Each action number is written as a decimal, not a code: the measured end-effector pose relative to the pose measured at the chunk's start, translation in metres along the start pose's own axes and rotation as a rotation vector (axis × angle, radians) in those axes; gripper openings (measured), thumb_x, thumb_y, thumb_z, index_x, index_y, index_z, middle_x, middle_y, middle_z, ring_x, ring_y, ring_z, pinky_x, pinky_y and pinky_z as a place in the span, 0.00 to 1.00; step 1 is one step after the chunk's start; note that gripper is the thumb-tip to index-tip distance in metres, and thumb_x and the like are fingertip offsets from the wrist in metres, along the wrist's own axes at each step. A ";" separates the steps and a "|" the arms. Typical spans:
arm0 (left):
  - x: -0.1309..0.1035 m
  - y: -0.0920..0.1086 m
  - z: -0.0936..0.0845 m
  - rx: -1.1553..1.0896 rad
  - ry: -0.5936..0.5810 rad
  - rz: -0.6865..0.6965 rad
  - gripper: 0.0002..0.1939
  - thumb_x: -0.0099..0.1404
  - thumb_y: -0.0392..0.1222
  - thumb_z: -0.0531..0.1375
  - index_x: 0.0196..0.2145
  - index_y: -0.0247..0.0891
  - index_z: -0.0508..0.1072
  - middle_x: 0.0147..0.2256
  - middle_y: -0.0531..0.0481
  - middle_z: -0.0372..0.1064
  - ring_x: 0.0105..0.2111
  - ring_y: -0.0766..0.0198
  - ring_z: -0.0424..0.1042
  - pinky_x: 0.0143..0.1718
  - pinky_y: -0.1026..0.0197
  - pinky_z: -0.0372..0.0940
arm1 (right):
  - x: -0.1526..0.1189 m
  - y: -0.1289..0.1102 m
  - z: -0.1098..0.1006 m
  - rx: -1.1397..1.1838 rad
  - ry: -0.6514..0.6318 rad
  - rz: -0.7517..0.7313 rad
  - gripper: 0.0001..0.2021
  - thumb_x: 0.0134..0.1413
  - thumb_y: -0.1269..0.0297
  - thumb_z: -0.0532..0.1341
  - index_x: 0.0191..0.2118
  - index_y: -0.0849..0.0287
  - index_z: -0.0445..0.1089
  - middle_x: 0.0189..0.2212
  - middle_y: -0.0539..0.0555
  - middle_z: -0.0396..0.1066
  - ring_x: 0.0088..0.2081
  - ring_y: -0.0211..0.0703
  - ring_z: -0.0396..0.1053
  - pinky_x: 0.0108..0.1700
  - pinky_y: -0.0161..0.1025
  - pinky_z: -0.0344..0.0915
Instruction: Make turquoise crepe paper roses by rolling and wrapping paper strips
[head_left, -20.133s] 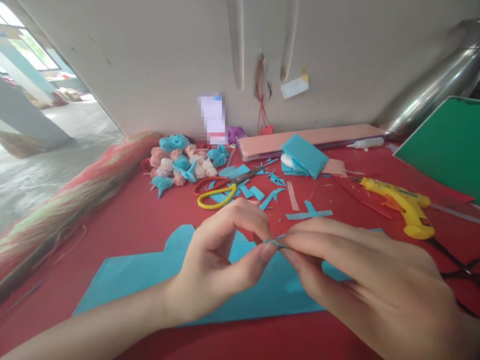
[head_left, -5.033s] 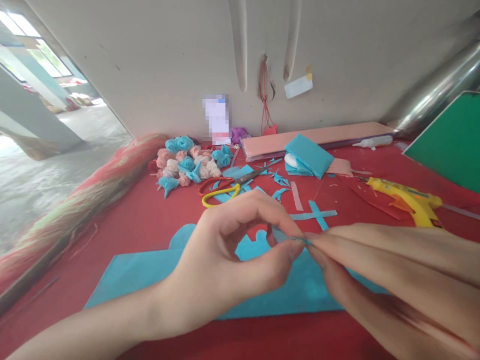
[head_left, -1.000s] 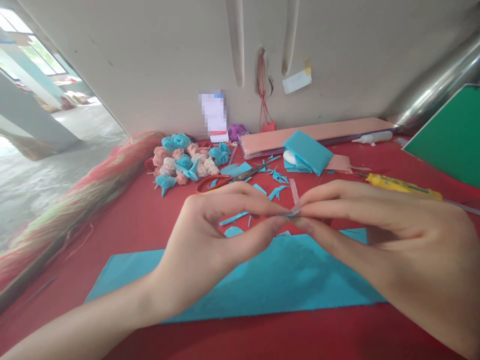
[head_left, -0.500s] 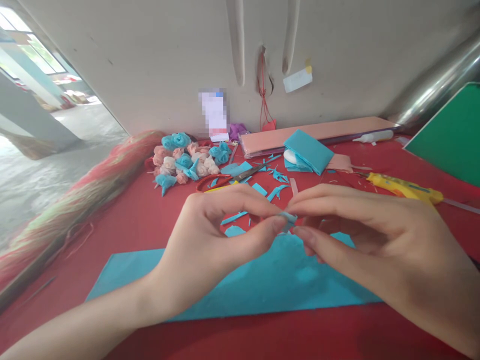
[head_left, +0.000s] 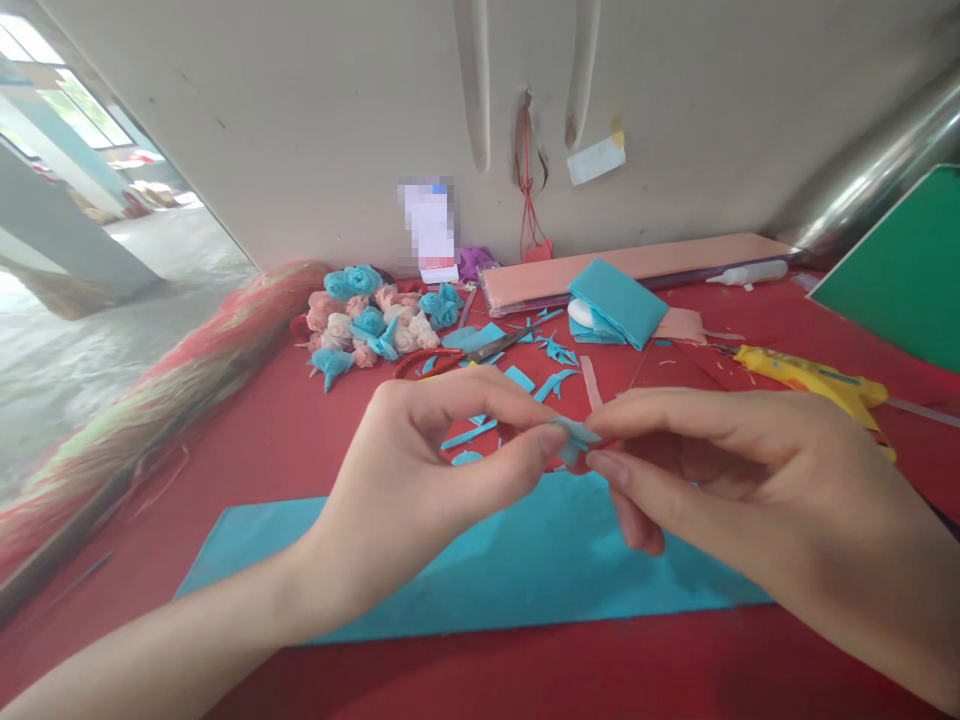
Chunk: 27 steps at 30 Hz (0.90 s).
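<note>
A small folded piece of light blue paper (head_left: 574,438) is held up between my two hands. Its left end is pinched by the thumb and forefinger of my left hand (head_left: 442,450). On the other side, the fingertips and thumb of my right hand (head_left: 720,460) close on its right end. Below both hands, a long blue sheet (head_left: 480,570) lies flat on the red tabletop (head_left: 262,440). Scissors (head_left: 499,345) with red handles and several blue scraps (head_left: 556,385) lie just behind my hands.
Blue, pink and white paper flowers (head_left: 375,320) are heaped at the back left. Folded blue paper (head_left: 622,300) and a long pink pack (head_left: 637,265) lie at the back. A yellow glue gun (head_left: 810,375) rests on the right, near a green board (head_left: 900,270).
My right hand has shifted slightly down and its rear fingers have dropped lower. More of the small blue piece shows between my fingertips.
</note>
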<state>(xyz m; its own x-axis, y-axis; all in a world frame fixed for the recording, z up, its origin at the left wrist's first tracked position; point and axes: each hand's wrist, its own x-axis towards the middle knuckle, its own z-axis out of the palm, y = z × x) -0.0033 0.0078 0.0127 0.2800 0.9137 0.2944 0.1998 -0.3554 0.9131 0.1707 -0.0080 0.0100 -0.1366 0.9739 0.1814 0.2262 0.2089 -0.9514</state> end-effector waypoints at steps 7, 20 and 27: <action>0.001 -0.002 -0.002 0.001 -0.022 0.002 0.06 0.58 0.37 0.63 0.24 0.42 0.77 0.25 0.58 0.74 0.26 0.71 0.71 0.26 0.72 0.65 | -0.002 0.001 0.001 0.027 -0.031 0.047 0.06 0.44 0.69 0.63 0.24 0.51 0.77 0.12 0.45 0.70 0.15 0.35 0.69 0.15 0.25 0.68; 0.000 -0.001 -0.004 0.027 -0.040 0.006 0.07 0.58 0.36 0.63 0.24 0.42 0.77 0.25 0.58 0.75 0.26 0.70 0.72 0.27 0.72 0.66 | 0.001 0.002 0.001 0.021 -0.020 0.045 0.07 0.44 0.69 0.62 0.26 0.52 0.78 0.12 0.45 0.69 0.16 0.36 0.70 0.15 0.26 0.68; 0.001 -0.002 -0.002 -0.006 -0.043 -0.023 0.08 0.59 0.35 0.63 0.24 0.43 0.78 0.25 0.60 0.75 0.27 0.72 0.72 0.27 0.74 0.65 | 0.002 0.002 -0.001 0.040 -0.056 0.075 0.07 0.46 0.68 0.62 0.25 0.51 0.77 0.12 0.43 0.69 0.14 0.32 0.67 0.16 0.23 0.66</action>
<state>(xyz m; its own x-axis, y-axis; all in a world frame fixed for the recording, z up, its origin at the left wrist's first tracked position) -0.0057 0.0102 0.0117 0.3153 0.9125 0.2608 0.2008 -0.3327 0.9214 0.1721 -0.0056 0.0093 -0.1751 0.9798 0.0962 0.1990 0.1309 -0.9712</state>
